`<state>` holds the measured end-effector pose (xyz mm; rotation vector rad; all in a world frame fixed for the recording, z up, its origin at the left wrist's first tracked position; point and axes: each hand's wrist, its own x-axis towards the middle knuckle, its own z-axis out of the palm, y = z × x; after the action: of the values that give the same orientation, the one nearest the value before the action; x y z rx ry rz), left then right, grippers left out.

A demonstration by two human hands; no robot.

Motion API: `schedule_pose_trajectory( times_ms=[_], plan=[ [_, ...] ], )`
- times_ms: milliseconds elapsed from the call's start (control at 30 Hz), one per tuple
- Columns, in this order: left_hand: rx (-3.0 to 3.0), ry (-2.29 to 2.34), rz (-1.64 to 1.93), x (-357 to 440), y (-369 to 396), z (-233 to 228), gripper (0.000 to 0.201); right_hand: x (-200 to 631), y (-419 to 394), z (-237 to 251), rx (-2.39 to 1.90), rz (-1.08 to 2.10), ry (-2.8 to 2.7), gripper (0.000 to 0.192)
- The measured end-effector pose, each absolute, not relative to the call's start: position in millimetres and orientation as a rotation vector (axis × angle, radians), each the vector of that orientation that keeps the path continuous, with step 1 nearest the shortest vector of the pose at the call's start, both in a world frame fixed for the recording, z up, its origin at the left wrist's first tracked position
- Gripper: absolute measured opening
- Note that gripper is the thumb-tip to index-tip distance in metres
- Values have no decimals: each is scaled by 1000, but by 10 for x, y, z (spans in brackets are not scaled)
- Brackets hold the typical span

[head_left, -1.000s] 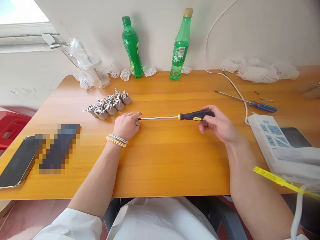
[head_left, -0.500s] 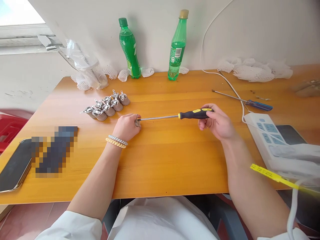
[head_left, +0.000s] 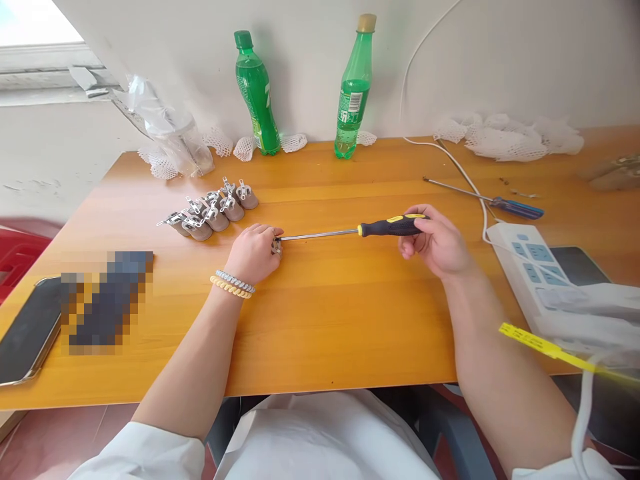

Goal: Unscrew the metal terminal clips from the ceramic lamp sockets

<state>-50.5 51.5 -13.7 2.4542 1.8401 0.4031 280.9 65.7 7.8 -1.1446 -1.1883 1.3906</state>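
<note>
Screwdriver (head_left: 370,229) — over wooden table (head_left: 350,320), handle (head_left: 393,226) in loosely curled right hand (head_left: 436,241), tip at small metal part (head_left: 277,247) in closed left hand (head_left: 254,253). Behind — green bottles (head_left: 257,100) before pale wall (head_left: 305,73), window (head_left: 33,23) upper left.

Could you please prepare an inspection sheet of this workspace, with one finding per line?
Surface: orange-brown wooden table.
Work things: steel screwdriver with black-and-yellow handle; small metal piece at its tip, mostly hidden; grey-brown rounded parts with metal tabs, grouped.
Clutter: two green plastic bottles, white foam netting, black phone, blue-handled screwdriver.
Hands: left hand holds the metal piece; right hand holds the handle.
Cables: white cable crosses the blue-handled screwdriver; white power strip at right.
Surroundings: off-white wall, red plastic object.
</note>
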Motion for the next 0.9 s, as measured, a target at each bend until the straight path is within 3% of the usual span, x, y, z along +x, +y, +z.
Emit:
schedule_pose_trajectory(
  times_ms=[467,700,900],
  plan=[
    [2407,1815,327,-500,527,-171,30,2847,643,112,-1174,1336,-1269,28],
    [2381,1851,342,-506,525,-177,28,2924,646,25,-1296,957,-1545,53],
    [2388,1852,337,-517,535,-182,30,2896,609,81,-1074,1270,-1452,36]
  ],
)
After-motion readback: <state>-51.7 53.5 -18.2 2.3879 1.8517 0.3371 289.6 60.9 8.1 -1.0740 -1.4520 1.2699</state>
